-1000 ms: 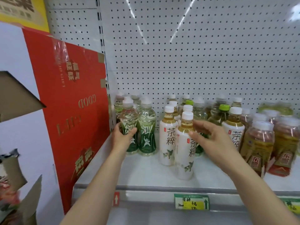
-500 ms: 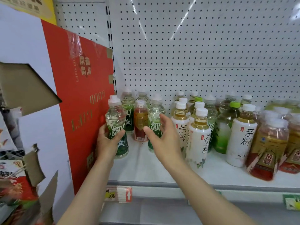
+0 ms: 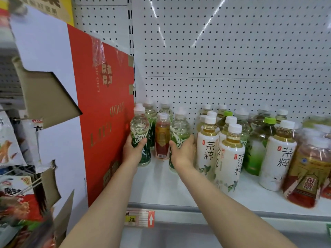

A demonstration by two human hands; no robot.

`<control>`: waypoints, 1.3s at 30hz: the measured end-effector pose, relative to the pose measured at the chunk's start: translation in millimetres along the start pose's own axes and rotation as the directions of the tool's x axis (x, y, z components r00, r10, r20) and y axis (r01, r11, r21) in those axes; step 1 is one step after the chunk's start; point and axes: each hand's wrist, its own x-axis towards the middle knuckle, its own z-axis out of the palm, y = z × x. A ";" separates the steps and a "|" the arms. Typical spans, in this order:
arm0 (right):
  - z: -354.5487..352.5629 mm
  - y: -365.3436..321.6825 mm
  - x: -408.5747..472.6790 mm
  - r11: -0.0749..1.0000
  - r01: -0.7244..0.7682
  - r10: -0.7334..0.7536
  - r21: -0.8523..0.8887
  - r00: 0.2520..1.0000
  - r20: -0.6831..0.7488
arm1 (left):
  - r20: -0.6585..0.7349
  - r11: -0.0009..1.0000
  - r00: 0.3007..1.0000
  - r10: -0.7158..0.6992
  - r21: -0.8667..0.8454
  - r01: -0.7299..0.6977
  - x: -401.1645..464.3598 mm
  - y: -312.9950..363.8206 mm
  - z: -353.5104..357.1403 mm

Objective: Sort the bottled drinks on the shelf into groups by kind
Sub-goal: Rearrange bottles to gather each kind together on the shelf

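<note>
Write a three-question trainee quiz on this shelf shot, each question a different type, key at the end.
1. True or false: the left hand holds a clear bamboo-label bottle.
2. The red-label bottle stands: A) between the two hands' bottles, B) on the floor, C) at the shelf's far right.
3. Fill in: the right hand has its grip on a bottle beside the ____-label tea bottles.

Key: 1 true; 2 A; 3 white

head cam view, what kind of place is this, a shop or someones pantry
Most likely a shop aisle, perhaps a small supermarket. The drinks stand on a white metal shelf with a pegboard back panel, a price tag is clipped to its front edge, and many identical white-label tea bottles are stocked together.
</note>
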 end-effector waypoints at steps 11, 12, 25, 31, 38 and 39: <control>-35.0 13.4 -33.9 0.988 0.072 -0.094 0.133 0.982 0.162 | -0.238 0.954 0.933 0.269 0.202 -0.223 -7.6 17.5 22.2; -38.5 14.1 -37.9 0.988 0.075 -0.096 0.132 0.983 0.159 | -0.248 0.906 0.876 0.414 0.209 -0.369 -17.3 24.7 26.8; -76.9 27.3 -57.7 0.984 0.118 -0.141 0.131 0.973 0.183 | 0.337 0.793 0.890 0.309 0.426 -0.436 22.2 81.4 73.4; -80.6 25.7 -56.1 0.987 0.163 -0.160 -0.007 0.974 0.158 | 0.091 0.917 0.939 0.330 0.206 -0.342 -8.4 78.2 43.1; -37.0 -0.7 -24.7 0.978 0.182 -0.143 -0.103 0.943 0.301 | -0.132 0.942 0.934 0.333 0.000 -0.336 -65.2 79.2 -12.4; -25.7 -2.3 -16.8 0.986 0.158 -0.132 -0.059 0.940 0.313 | -0.137 0.945 0.937 0.321 -0.018 -0.327 -68.3 77.9 -18.4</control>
